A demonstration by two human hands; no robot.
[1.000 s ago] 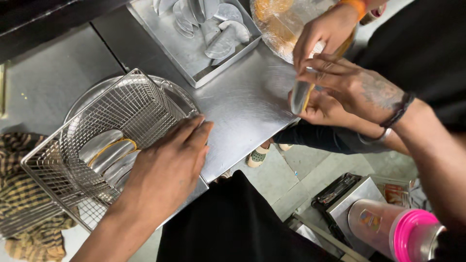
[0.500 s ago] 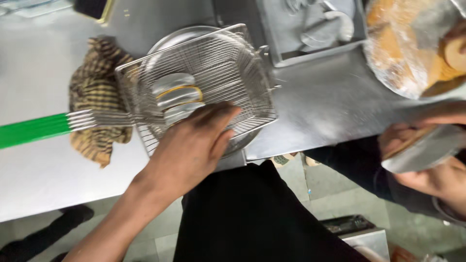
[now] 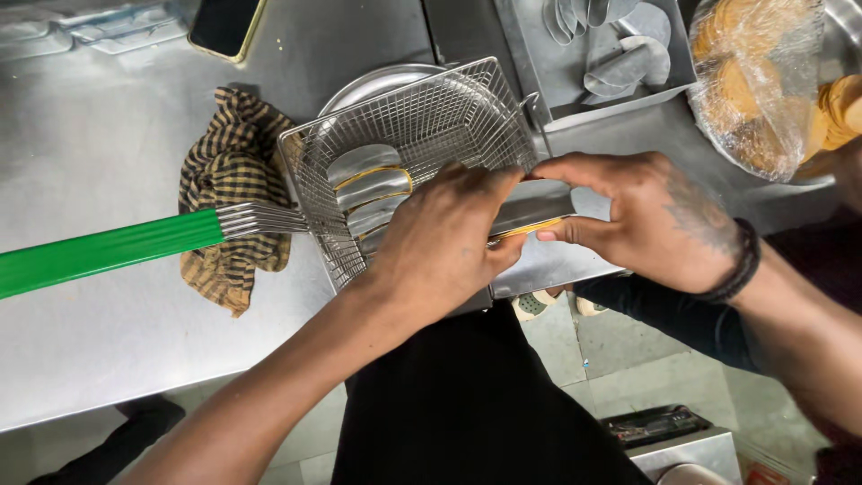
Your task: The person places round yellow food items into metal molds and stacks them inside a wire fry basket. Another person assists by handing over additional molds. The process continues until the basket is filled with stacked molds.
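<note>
1. Left hand (image 3: 449,242) and right hand (image 3: 642,220) meeting over the wire fry basket (image 3: 422,126), fingers pinched on a flat metal mould (image 3: 530,214).
2. Mould held at the basket's near rim, above the steel counter (image 3: 108,296).
3. Checked cloth (image 3: 229,180) beneath the green handle (image 3: 99,251).

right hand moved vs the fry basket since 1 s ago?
Yes. The right hand has come in toward the wire fry basket: earlier it was well off to the basket's side, now it holds a folded metal mould at the basket's rim beside the left hand.
</note>
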